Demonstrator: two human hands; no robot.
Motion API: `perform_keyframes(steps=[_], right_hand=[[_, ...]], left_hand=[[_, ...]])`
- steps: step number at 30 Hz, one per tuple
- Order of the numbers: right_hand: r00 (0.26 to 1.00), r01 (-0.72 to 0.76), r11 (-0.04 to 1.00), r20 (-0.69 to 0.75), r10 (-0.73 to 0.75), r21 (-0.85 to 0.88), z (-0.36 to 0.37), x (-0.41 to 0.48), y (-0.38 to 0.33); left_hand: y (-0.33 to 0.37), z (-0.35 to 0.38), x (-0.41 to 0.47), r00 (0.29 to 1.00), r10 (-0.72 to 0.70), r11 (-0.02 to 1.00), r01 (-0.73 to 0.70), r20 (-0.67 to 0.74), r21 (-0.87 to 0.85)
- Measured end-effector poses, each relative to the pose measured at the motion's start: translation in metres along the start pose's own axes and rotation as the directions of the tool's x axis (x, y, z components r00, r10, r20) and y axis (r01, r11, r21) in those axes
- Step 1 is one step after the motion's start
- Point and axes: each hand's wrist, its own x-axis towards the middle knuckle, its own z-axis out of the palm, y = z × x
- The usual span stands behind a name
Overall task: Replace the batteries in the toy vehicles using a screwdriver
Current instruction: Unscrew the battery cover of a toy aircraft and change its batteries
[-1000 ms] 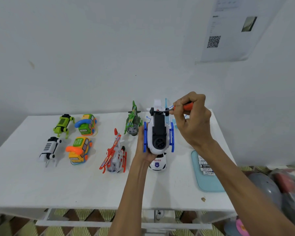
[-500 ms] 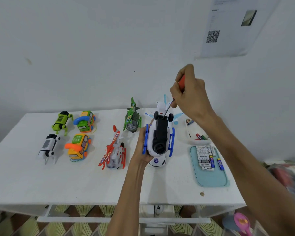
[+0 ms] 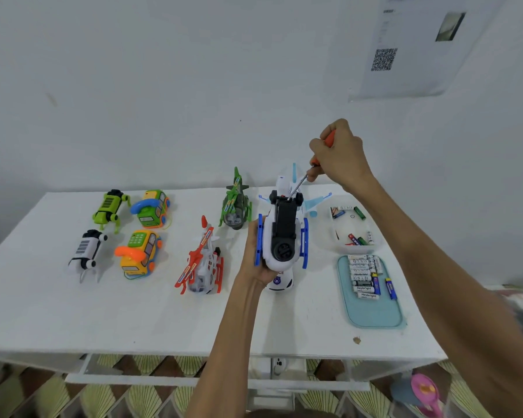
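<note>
Tray [image 3: 372,313]: teal, batteries [image 3: 361,276], right of toy helicopter [image 3: 284,233].
Left grip [image 3: 255,257]: curled round toy helicopter, underside-up, over worktop [image 3: 103,312].
Screwdriver [image 3: 298,183]: tip on toy helicopter's far end.
Right grip [image 3: 340,155]: wrapped round screwdriver handle.

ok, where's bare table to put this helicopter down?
Widest: the table's near strip, from its left edge to the teal tray. Narrower: between the yellow phone car and red helicopter. Crowded: right end, with the tray and battery box.
</note>
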Motion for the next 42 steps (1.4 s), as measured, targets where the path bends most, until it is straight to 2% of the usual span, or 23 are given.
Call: perform_keyframes(steps=[8,12,15,17,19,22,24,27,31,36,42], right_hand=[[0.999,0.008,0.998,0.037,-0.010,0.060,-0.001,-0.024,-0.004],[0.996,0.034,0.997,0.081,-0.039,0.065,0.002,-0.046,-0.003],[0.993,0.023,0.993,0.113,-0.036,0.113,0.001,-0.055,-0.002],[0.997,0.034,0.983,0.060,-0.045,0.181,-0.002,-0.056,0.000],[0.992,0.117,0.971,-0.079,-0.103,0.211,-0.003,-0.058,0.001],[0.933,0.314,0.942,-0.221,-0.283,0.119,0.002,-0.064,0.007],[0.902,0.392,0.919,-0.210,-0.376,0.037,0.007,-0.070,0.013],[0.878,0.451,0.892,-0.164,-0.449,-0.027,0.011,-0.079,0.018],[0.829,0.543,0.833,-0.095,-0.552,-0.101,0.015,-0.086,0.024],[0.814,0.570,0.817,-0.078,-0.576,-0.087,0.020,-0.093,0.031],[0.767,0.632,0.770,-0.070,-0.638,-0.091,0.022,-0.097,0.039]], left_hand=[[-0.001,-0.013,0.013,0.990,0.061,0.991,-0.076,-0.126,-0.112],[0.003,-0.019,0.015,0.984,0.104,0.994,-0.105,-0.145,-0.001],[0.005,-0.020,0.013,0.987,0.149,0.986,-0.144,-0.058,0.082],[0.004,-0.022,0.013,0.989,0.148,0.986,-0.149,0.011,0.077],[0.003,-0.023,0.012,0.991,0.133,0.989,-0.134,0.023,0.056],[0.004,-0.023,0.014,0.991,0.117,0.992,-0.120,-0.072,-0.038],[0.004,-0.021,0.014,0.986,0.132,0.991,-0.133,-0.099,0.001],[0.004,-0.017,0.012,0.984,0.164,0.983,-0.158,-0.063,0.095],[0.007,-0.022,0.017,0.979,0.193,0.978,-0.186,-0.070,0.094],[0.010,-0.021,0.014,0.974,0.217,0.971,-0.209,-0.065,0.113],[0.010,-0.015,0.009,0.974,0.228,0.955,-0.225,0.010,0.192]])
